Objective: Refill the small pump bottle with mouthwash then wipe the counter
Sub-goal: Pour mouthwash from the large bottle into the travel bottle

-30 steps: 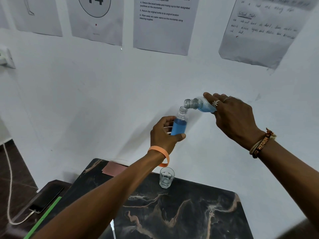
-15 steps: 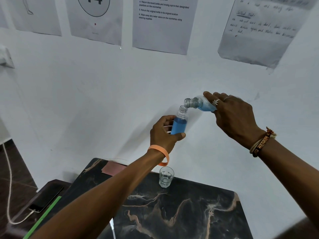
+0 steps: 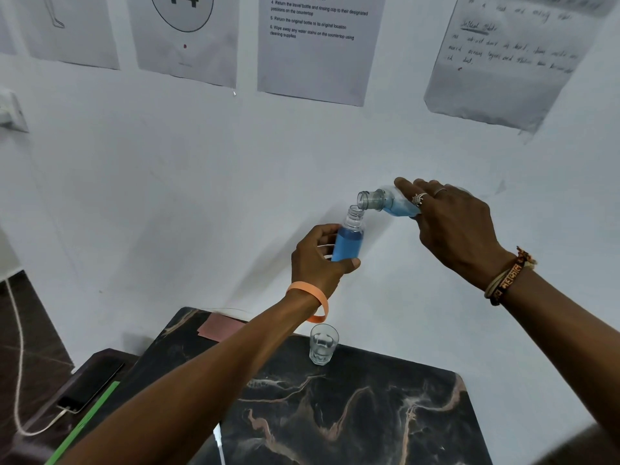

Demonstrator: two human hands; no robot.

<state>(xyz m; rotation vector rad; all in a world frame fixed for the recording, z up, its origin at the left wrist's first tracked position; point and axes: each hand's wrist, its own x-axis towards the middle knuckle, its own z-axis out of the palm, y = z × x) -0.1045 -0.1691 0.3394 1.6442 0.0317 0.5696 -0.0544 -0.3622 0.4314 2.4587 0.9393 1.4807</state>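
Left hand grip clenched on small clear plastic bottle, upright, blue mouthwash nearly to shoulder, level higher than a second ago, refill nearly done; right hand grip grasping tilted clear mouthwash bottle, mouths touching, same tilt; both held high over dark marble desk; clear glass near back edge, open room in front.

White wall, taped papers, dark floor
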